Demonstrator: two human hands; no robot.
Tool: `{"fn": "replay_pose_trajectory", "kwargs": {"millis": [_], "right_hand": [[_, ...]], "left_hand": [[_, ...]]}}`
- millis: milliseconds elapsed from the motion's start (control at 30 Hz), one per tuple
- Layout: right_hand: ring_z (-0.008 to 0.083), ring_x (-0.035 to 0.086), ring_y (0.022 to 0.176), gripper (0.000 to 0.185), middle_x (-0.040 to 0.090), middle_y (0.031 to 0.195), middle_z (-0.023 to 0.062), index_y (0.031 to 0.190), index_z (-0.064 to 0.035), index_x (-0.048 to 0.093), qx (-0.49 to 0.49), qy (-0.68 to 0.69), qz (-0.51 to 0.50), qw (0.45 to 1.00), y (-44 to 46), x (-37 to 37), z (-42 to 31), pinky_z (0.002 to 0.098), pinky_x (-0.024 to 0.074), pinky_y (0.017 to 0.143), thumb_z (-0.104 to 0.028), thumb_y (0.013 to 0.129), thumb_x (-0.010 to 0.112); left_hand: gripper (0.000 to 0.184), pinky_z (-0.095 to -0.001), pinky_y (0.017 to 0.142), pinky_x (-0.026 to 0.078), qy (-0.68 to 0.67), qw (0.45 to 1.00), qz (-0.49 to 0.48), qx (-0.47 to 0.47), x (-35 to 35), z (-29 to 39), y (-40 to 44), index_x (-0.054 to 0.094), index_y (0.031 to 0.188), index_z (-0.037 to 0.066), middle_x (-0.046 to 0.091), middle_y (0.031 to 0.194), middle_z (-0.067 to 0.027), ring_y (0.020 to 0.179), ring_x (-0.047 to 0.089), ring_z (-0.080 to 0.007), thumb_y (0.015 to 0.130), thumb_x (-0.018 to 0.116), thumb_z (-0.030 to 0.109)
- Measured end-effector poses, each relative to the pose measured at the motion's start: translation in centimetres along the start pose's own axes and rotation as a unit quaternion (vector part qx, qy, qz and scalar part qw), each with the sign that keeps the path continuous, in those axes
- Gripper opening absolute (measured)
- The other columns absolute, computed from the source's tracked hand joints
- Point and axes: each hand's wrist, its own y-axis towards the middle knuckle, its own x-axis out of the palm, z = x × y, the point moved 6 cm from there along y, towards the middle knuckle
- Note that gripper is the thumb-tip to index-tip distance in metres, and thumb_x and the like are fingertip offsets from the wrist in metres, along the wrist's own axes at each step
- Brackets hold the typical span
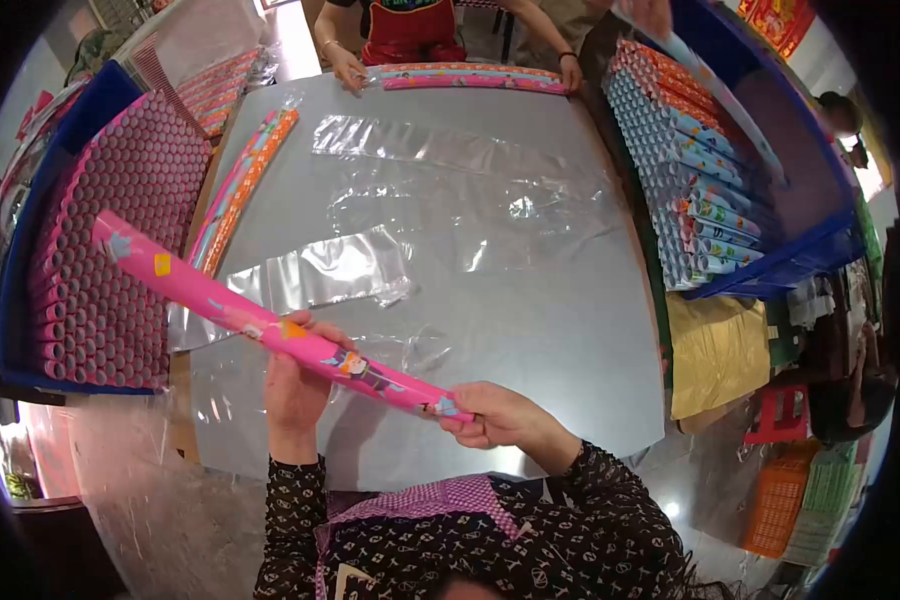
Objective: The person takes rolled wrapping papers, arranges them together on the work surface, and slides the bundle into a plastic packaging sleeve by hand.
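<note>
A long pink wrapping paper roll with cartoon figures on it lies slantwise across the near left of the table, held above its surface. My left hand is closed around its middle from below. My right hand grips its near right end between thumb and fingers. Beneath the roll, a clear plastic sleeve lies on the grey table. Farther off, more clear plastic sleeves are spread out flat.
A bagged bundle of rolls lies at the left. Blue crates hold pink rolls at left and blue and orange rolls at right. Across the table, a person's hands touch another bundle. Another person's hand holds a light-blue roll.
</note>
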Motion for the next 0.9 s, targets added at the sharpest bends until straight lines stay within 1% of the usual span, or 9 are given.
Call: {"fn": "replay_pose_trajectory", "kwargs": {"millis": [333,467,533,600,667,700,767,867,900], "right_hand": [[0.0060,0.036,0.050,0.045,0.050,0.078,0.0034,0.122,0.0067,0.049,0.079,0.091,-0.072,0.990,-0.1,-0.1,4.5,0.0212,0.0310,0.042,-0.033,0.101,0.043],[0.0136,0.047,0.058,0.046,0.059,0.088,0.0109,0.124,0.0043,0.051,0.094,0.015,-0.018,0.995,0.0,-1.1,4.8,0.0273,0.0414,0.050,-0.034,0.102,0.039],[0.0183,0.058,0.069,0.044,0.063,0.097,0.0127,0.122,0.0018,0.055,0.036,-0.196,0.029,0.980,0.5,-2.0,3.3,0.0302,0.0477,0.059,-0.033,0.102,0.038],[0.0192,0.062,0.098,0.040,0.065,0.110,0.0147,0.117,0.0037,0.061,-0.046,-0.484,0.133,0.864,-0.4,-1.2,0.1,0.0365,0.0493,0.081,-0.026,0.099,0.040],[0.0262,0.060,0.094,0.044,0.061,0.111,0.0180,0.129,0.0037,0.050,-0.193,-0.620,0.141,0.747,-1.0,1.2,-2.4,0.0374,0.0482,0.081,-0.024,0.095,0.056],[0.0262,0.060,0.094,0.044,0.061,0.111,0.0180,0.129,0.0037,0.050,-0.191,-0.622,0.139,0.747,-1.0,1.9,-2.8,0.0374,0.0482,0.081,-0.024,0.095,0.056],[0.0359,0.056,0.109,0.059,0.056,0.122,0.0226,0.134,0.0021,0.045,-0.297,-0.807,0.198,0.471,-1.5,4.8,-3.9,0.0416,0.0451,0.092,-0.018,0.084,0.069],[0.0412,0.053,0.109,0.073,0.054,0.123,0.0233,0.137,0.0022,0.040,-0.351,-0.795,0.235,0.435,-1.4,4.8,-3.5,0.0456,0.0438,0.092,-0.018,0.077,0.075],[0.0397,0.056,0.105,0.065,0.056,0.119,0.0229,0.135,0.0035,0.042,-0.371,-0.798,0.252,0.402,-1.5,4.7,-3.4,0.0462,0.0456,0.088,-0.013,0.080,0.071]], "left_hand": [[0.045,-0.0430,0.091,0.051,0.000,1.000,-0.003,-0.022,-0.4,-0.1,-1.6,0.048,0.128,0.004,0.062,0.114,-0.0176,0.105,0.062,-0.0286,0.093,0.064,0.029],[0.040,-0.0387,0.091,0.051,0.000,1.000,0.000,-0.020,-0.7,-0.2,-1.9,0.050,0.127,0.004,0.064,0.112,-0.0183,0.103,0.063,-0.0256,0.095,0.062,0.024],[0.044,-0.0406,0.088,0.053,0.044,0.998,0.036,-0.031,-1.1,-0.5,-2.1,0.050,0.126,0.002,0.063,0.113,-0.0174,0.103,0.063,-0.0256,0.092,0.065,0.026],[0.038,-0.0385,0.089,0.052,0.040,0.998,0.036,-0.024,-1.1,-1.0,-2.2,0.051,0.125,0.002,0.064,0.113,-0.0173,0.104,0.063,-0.0245,0.094,0.063,0.021],[0.034,-0.0366,0.091,0.051,0.086,0.992,0.089,-0.002,-0.5,-1.7,-2.3,0.051,0.124,0.002,0.064,0.113,-0.0167,0.103,0.063,-0.0237,0.095,0.061,0.018],[0.030,-0.0367,0.091,0.051,0.081,0.991,0.110,-0.005,-0.1,-2.4,-2.3,0.051,0.122,0.001,0.064,0.114,-0.0156,0.100,0.064,-0.0230,0.095,0.059,0.012],[0.029,-0.0369,0.091,0.051,0.087,0.989,0.119,-0.010,0.6,-4.1,-2.5,0.050,0.121,0.001,0.064,0.114,-0.0156,0.100,0.064,-0.0224,0.095,0.059,0.010],[0.026,-0.0365,0.090,0.052,0.074,0.987,0.142,-0.023,2.0,-6.1,-3.0,0.050,0.119,0.000,0.064,0.113,-0.0153,0.100,0.064,-0.0209,0.094,0.057,0.005],[0.027,-0.0340,0.087,0.052,0.055,0.986,0.154,-0.039,2.3,-6.8,-3.3,0.050,0.118,0.000,0.065,0.109,-0.0122,0.096,0.064,-0.0185,0.094,0.059,0.006]]}}
